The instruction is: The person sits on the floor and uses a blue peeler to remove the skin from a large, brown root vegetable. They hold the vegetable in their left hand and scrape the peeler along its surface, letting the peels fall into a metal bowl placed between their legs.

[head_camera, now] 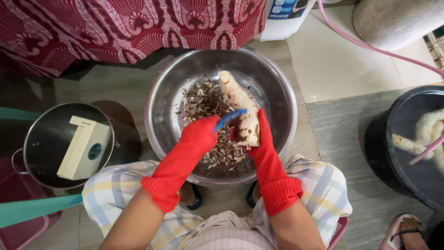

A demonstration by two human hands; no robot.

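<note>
Red-gloved hands peeling a pale root over a steel bowl.

The left hand [200,132] closes its grip on a blue peeler [230,118]; the right hand [262,139] clasps the root [238,102], tilted into the steel bowl [277,83] above brown peelings [208,104]. A pot [41,134] holding a cream box [85,148] stands left, a black tub [393,139] right.

Bare bowl wall [273,99] lies open right of the root [238,104]; peelings [208,109] crowd its left.

Bright, even daylight — glare on steel bowl [282,99] rim; soft shadows, slight wide-angle bend at edges.
</note>
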